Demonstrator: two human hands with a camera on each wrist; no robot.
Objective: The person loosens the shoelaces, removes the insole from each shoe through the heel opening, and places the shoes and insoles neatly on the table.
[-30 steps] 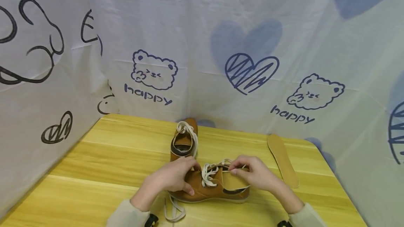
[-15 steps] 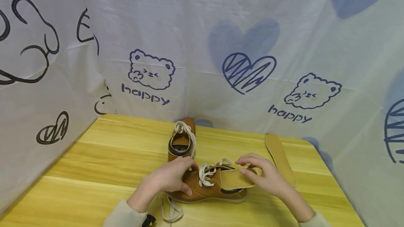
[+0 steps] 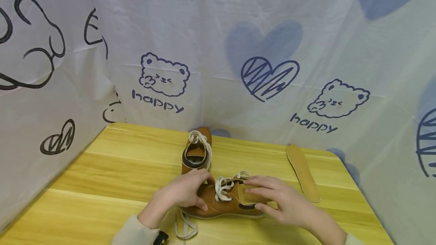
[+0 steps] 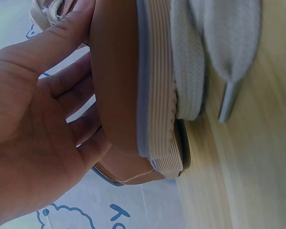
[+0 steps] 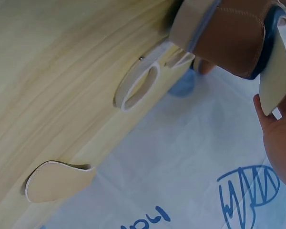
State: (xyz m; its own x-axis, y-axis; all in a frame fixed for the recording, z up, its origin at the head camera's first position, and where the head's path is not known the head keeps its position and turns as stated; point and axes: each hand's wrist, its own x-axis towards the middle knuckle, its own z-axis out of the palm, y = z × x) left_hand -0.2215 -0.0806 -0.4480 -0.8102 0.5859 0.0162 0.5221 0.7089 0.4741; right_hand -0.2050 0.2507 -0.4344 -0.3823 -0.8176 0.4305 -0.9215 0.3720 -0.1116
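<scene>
A brown lace-up shoe [image 3: 221,208] with white laces lies sideways on the table, toe to the left. My left hand [image 3: 184,191] holds its toe, thumb on the near side and fingers on the far side. A tan insole [image 3: 243,198] is partly inside the shoe; its heel end sticks out of the opening, as the right wrist view shows. My right hand [image 3: 287,202] holds this protruding part, fingers over the top and thumb at the near edge. The insole's front is hidden inside the shoe.
A second brown shoe [image 3: 206,132] stands behind the first, toe towards the back. Another tan insole [image 3: 304,173] lies at the right of the wooden table [image 3: 112,162]. A loose white lace [image 3: 191,230] trails near my left wrist. Printed cloth [image 3: 218,48] hangs behind.
My right hand has shifted its hold from the insole's far edge and heel end to fingers over its top and thumb nearer me. The left hand stays on the toe.
</scene>
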